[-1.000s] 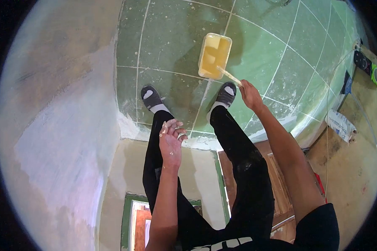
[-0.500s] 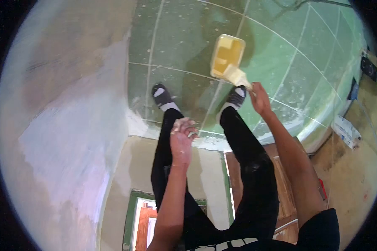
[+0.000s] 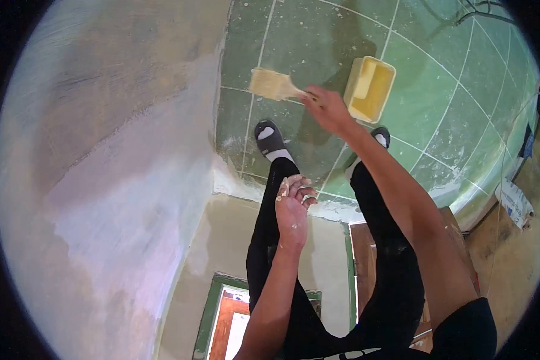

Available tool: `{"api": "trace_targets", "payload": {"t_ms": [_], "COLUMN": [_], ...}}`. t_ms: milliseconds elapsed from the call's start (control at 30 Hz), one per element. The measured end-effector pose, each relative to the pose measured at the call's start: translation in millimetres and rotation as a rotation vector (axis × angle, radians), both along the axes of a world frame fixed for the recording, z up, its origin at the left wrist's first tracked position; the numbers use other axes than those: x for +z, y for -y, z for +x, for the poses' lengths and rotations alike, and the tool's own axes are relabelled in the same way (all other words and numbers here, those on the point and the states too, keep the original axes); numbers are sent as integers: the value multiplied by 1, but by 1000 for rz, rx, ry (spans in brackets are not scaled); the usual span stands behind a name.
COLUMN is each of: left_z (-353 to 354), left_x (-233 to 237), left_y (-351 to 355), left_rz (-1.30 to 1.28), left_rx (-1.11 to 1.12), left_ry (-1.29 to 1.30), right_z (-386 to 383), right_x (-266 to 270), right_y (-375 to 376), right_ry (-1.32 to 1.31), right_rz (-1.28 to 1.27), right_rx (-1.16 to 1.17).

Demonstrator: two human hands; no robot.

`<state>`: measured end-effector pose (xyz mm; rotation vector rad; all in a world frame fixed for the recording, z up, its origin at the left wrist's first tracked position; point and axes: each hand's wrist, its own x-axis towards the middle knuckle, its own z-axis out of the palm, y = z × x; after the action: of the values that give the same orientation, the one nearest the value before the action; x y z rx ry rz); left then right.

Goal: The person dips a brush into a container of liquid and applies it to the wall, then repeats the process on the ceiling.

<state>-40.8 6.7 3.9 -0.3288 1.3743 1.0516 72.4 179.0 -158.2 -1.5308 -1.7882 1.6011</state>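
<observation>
My right hand (image 3: 327, 109) is closed around the handle of a wide, pale-bristled brush (image 3: 271, 84), whose head points left toward the wall. To the right of that hand, a rectangular plastic tub (image 3: 355, 77) holds yellowish liquid and sits on the green tiles. Near my left knee hangs my left hand (image 3: 293, 207), palm turned up. Its fingers are loosely bent and apart, with whitish smears on them and nothing held.
A patchy, partly whitened wall (image 3: 114, 174) rises on the left. My slippered feet stand on the speckled tile floor (image 3: 300, 42). A dark cable (image 3: 486, 13) lies at the upper right, and a crumpled printed bag (image 3: 513, 203) at the right. Behind me is a green-framed opening (image 3: 205, 312).
The brush has left the tub and swung left toward the wall in my right hand. My view has shifted, so the tub, feet and left hand appear farther right.
</observation>
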Motion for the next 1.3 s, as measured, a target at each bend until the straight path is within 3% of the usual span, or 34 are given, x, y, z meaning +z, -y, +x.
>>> {"api": "trace_targets", "payload": {"t_ms": [133, 300, 367, 567, 867, 1000, 1100, 1300], "left_z": [-34, -71, -82, -99, -106, -113, -113, -113], "left_x": [6, 10, 12, 15, 17, 21, 21, 17], "left_y": [-17, -33, -37, -44, -40, -49, -55, -69], "left_rz": [84, 151, 128, 126, 67, 23, 19, 47], "left_rx": [121, 153, 182, 246, 305, 330, 330, 318], "left_ry": [-3, -2, 26, 101, 43, -15, -13, -5], "right_z": [-91, -157, -170, -201, -188, -169, -185, -217], "right_x": [-67, -162, -176, -152, -17, 20, -7, -134], "right_y": [-19, -29, -26, -49, -28, -25, -25, -42], "right_ry": [35, 78, 96, 147, -174, -349, -450, -421], "right_rz": [-6, 27, 49, -56, 81, -49, -83, -89], "right_rx": [64, 27, 25, 87, 8, -83, -126, -97]}}
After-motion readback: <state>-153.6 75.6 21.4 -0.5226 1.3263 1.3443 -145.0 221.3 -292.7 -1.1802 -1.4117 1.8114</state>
